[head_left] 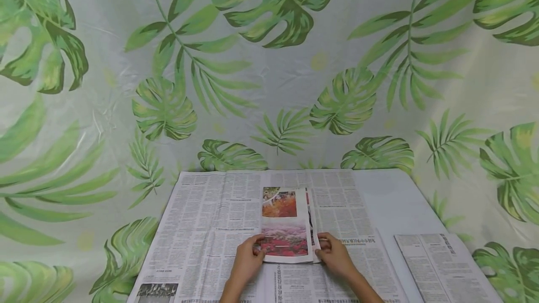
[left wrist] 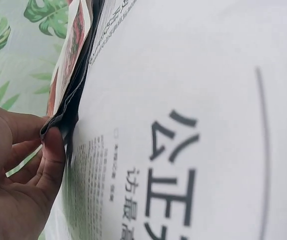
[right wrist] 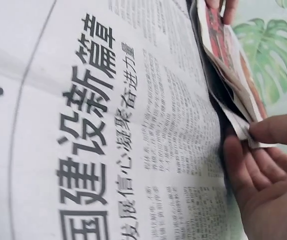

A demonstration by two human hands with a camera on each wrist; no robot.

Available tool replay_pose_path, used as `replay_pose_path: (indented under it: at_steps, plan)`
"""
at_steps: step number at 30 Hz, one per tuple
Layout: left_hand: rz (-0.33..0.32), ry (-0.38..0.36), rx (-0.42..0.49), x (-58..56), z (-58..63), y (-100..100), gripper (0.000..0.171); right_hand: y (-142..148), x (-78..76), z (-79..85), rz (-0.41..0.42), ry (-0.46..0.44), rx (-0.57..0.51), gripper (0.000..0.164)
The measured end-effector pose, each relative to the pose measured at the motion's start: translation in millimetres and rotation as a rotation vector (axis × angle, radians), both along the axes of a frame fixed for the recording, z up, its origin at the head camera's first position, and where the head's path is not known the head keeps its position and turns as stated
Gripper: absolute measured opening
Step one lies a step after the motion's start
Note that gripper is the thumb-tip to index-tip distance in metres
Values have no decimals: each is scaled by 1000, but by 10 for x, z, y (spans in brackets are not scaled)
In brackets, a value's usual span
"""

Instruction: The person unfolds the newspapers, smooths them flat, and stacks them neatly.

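Note:
A folded newspaper with colour photos of red and pink flowers is held over newspaper sheets spread on the table. My left hand pinches its left edge near the lower corner, and in the left wrist view the thumb and fingers close on several dark-edged layers. On the opposite side, my right hand pinches the right edge low down. The right wrist view shows the folded layers fanned slightly apart, with the right thumb on top and fingers beneath.
Spread newspaper sheets cover much of the white table. Another folded newspaper lies at the right side of the table. Behind it hangs a leaf-patterned curtain, close to the table's far edge.

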State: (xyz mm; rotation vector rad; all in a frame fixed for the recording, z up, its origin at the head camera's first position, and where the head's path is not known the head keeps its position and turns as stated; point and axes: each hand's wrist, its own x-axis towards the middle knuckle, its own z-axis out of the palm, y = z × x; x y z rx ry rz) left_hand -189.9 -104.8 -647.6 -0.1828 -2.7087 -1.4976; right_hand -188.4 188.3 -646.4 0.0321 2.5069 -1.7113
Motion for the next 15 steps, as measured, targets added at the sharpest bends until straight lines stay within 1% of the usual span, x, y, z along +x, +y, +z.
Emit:
replay_pose_path:
  at_steps: [3,6,10,12,15]
  plan:
    - [12,14,-18,5,-7,-32,41,6,23,-22,57,-36,-72,55]
    - [12,38,-43,16,-7,-49,38,13,43,-36,100,-40,-120,58]
    - [30,76,-128,31,-4,-44,33,19,70,-39,133,-58,-167,60]
    - [54,88,-190,41,-9,-30,32,14,82,-37,139,-70,-183,60]
    - [103,75,-251,57,-15,5,36,-3,99,-31,134,-72,-165,61]
